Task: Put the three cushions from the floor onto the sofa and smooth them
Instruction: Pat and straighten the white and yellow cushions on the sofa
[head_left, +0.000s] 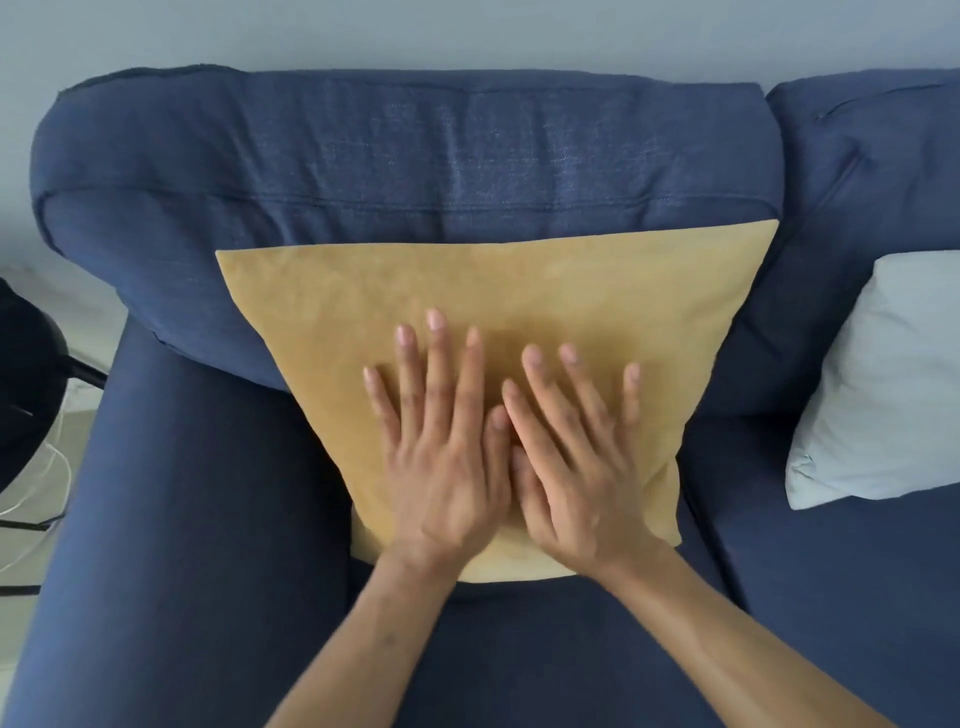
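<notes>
While both hands press flat, fingers spread, the mustard cushion leans against the sofa backrest.

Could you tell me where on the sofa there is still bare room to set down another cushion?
Bare seat lies right of the mustard cushion, running under and in front of the pale blue cushion. The left end is crowded: both hands press flat on the mustard cushion beside the armrest.

The sofa is dark navy blue with a faint woven fleck; the cushion on it is plain mustard tan, unpatterned; a second cushion at the right is pale grey-blue; the wall is light grey.
</notes>
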